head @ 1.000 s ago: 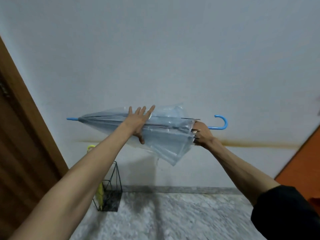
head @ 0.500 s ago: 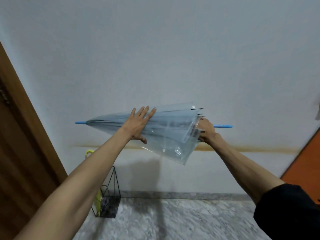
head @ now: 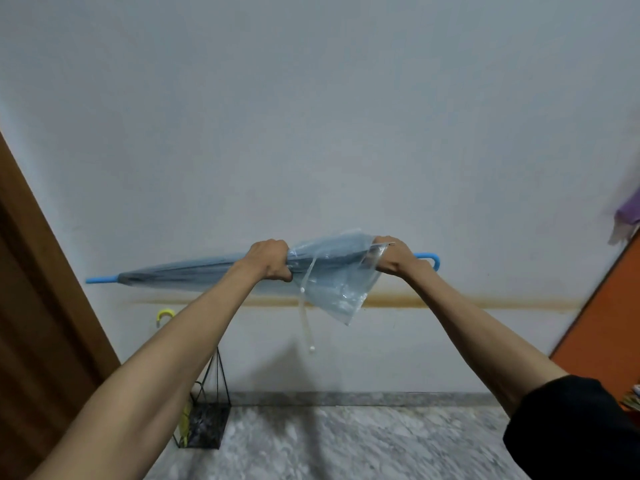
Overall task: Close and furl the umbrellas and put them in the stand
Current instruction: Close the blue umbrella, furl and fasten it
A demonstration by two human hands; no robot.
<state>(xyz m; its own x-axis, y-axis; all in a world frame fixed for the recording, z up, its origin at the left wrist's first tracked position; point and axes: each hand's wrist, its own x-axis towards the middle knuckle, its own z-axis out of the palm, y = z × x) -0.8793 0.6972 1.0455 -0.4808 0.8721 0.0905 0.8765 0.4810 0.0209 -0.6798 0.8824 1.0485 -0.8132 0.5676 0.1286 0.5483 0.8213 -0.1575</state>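
I hold a closed transparent umbrella level in front of the white wall, its blue tip pointing left and its blue crook handle at the right. My left hand grips the canopy around its middle. My right hand grips the shaft and the canopy's loose edge next to the handle. Loose clear plastic sags between the hands, and a white tie strap dangles from it. Below left, a black wire stand on the floor holds a yellow umbrella with its crook handle sticking up.
A brown wooden door frame runs down the left side. An orange surface stands at the right, with a purple item above it. The floor is grey marbled stone.
My left hand went from lying flat on the canopy to gripping it. The canopy is wound tighter, the strap now hangs free, and the handle's crook has turned back into view.
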